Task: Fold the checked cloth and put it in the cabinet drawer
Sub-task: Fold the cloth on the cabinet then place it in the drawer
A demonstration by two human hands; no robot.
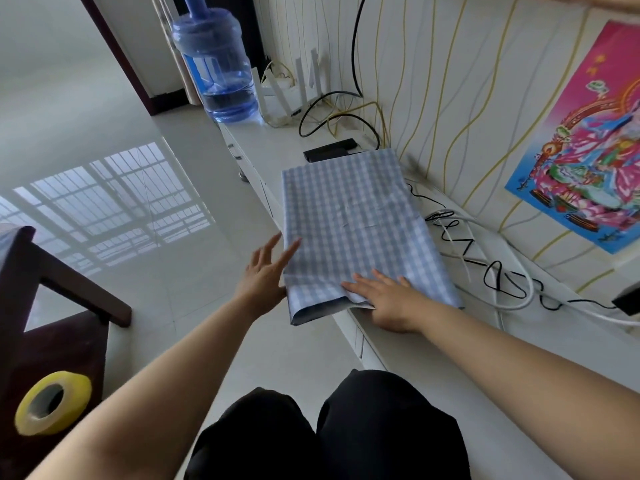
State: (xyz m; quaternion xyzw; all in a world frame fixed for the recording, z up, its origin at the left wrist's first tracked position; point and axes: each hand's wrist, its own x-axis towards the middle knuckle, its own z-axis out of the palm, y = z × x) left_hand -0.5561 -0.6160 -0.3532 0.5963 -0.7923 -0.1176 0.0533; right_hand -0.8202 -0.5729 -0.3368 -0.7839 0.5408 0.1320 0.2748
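while right hand (388, 299) presses checked cloth (349, 216), left hand (266, 271) touches edge.

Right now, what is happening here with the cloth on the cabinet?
A person is folding a blue checked cloth on top of a low white cabinet. The cloth already lies flat in a long folded shape, with its near end hanging a little over the cabinet's front edge. The right hand rests flat on the near corner. The left hand, fingers straight, touches the cloth's left edge. It is not yet in a drawer.
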